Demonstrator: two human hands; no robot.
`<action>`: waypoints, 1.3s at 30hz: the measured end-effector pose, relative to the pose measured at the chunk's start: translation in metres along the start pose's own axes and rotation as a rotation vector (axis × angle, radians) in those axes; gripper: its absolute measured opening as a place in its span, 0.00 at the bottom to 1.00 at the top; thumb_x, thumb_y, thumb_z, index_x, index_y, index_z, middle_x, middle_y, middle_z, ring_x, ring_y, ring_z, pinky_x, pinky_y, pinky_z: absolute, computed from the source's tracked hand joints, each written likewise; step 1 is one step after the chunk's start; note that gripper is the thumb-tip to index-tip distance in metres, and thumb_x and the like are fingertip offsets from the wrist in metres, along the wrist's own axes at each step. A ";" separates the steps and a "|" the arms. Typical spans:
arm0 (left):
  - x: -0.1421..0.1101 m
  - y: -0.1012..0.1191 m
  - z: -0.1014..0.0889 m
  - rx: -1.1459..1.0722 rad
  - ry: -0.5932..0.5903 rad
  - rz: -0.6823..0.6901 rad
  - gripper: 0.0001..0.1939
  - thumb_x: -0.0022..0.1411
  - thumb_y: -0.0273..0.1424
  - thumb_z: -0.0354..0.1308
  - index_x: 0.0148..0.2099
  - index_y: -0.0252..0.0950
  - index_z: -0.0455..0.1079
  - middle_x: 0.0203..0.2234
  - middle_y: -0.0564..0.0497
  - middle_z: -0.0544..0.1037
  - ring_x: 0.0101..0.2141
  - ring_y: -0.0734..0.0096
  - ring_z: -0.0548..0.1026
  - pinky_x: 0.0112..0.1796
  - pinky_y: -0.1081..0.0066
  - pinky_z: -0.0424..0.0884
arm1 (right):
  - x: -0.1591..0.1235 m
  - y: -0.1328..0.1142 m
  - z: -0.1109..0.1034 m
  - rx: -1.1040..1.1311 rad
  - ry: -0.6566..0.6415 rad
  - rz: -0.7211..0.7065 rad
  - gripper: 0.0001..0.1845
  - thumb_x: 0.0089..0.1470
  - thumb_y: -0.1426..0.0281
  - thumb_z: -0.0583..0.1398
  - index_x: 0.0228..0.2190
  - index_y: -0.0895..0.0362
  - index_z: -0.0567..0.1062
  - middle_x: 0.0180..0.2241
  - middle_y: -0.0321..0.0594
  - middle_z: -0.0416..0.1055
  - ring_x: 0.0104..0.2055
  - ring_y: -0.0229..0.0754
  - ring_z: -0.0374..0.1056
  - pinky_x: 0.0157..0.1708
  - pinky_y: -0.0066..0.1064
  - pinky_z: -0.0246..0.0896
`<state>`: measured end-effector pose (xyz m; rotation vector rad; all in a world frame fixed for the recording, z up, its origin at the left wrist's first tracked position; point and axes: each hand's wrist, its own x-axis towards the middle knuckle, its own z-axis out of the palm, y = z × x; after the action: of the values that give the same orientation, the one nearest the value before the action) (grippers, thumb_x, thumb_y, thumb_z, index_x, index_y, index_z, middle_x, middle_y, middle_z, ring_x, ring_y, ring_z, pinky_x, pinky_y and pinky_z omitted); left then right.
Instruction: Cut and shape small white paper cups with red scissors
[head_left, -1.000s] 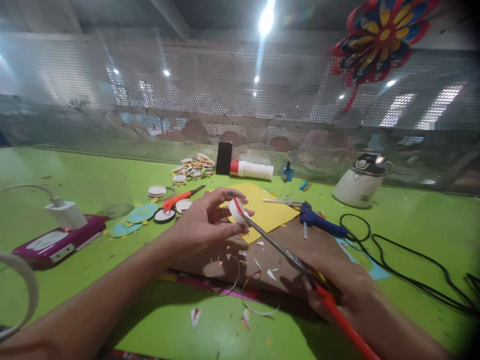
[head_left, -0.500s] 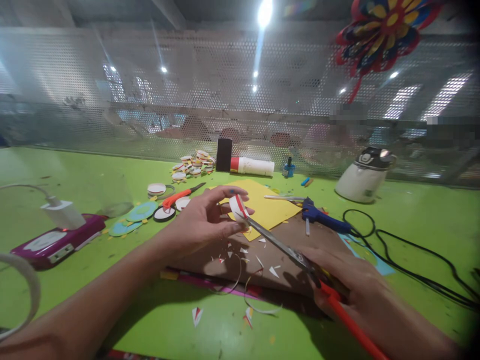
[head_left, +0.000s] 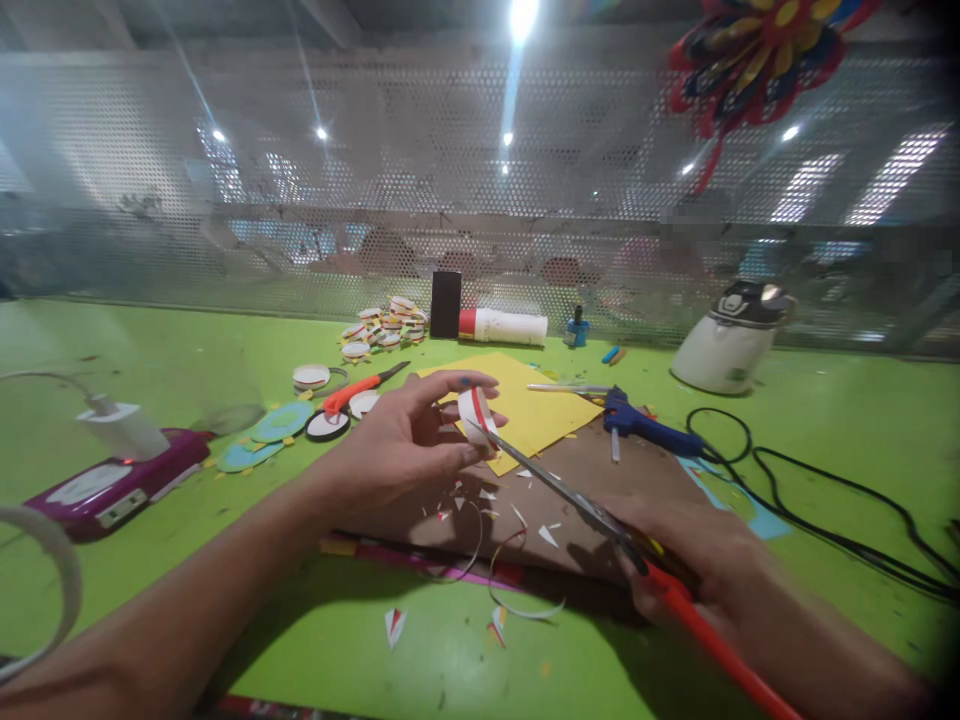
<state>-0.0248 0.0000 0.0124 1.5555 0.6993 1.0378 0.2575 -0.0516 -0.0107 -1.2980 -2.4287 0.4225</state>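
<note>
Between the thumb and fingers of my left hand is a small white paper ring with a red stripe around its side. My right hand grips a pair of scissors with red handles. The blade tips touch the ring's lower right edge; whether the blades are parted there is hard to make out. Below the hands lies a brown sheet strewn with white paper scraps. A yellow sheet rests on it, just behind the ring.
A blue glue gun with a black cord lies to the right. Orange-handled scissors and light-blue paper discs are at left, near a purple power strip. Behind stand a pile of striped rings, a phone and a kettle.
The ring has turned slightly in my left hand, showing more of its striped side. My right hand and the scissors stay nearly in place. The whole view has shifted a little.
</note>
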 end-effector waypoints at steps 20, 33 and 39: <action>0.002 -0.003 0.005 -0.040 0.029 0.087 0.24 0.57 0.26 0.67 0.55 0.34 0.66 0.44 0.45 0.78 0.43 0.66 0.78 0.44 0.69 0.79 | 0.000 0.003 0.010 -0.165 0.240 -0.111 0.20 0.54 0.69 0.60 0.50 0.51 0.76 0.48 0.47 0.79 0.48 0.56 0.75 0.43 0.47 0.74; 0.003 -0.005 0.005 -0.041 0.037 0.095 0.24 0.56 0.24 0.67 0.54 0.34 0.66 0.46 0.44 0.76 0.47 0.62 0.77 0.43 0.69 0.79 | 0.002 -0.001 0.010 -0.207 0.285 -0.147 0.20 0.55 0.72 0.58 0.51 0.51 0.74 0.48 0.43 0.80 0.48 0.51 0.76 0.44 0.42 0.75; 0.001 -0.003 0.006 -0.050 0.045 0.045 0.25 0.56 0.26 0.67 0.54 0.35 0.66 0.44 0.45 0.77 0.46 0.60 0.78 0.43 0.66 0.80 | -0.002 -0.001 0.010 -0.257 0.310 -0.154 0.18 0.56 0.71 0.57 0.47 0.53 0.76 0.43 0.43 0.82 0.40 0.53 0.79 0.36 0.43 0.76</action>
<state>-0.0188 -0.0011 0.0101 1.5149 0.6665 1.1188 0.2535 -0.0547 -0.0194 -1.1608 -2.3456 -0.1289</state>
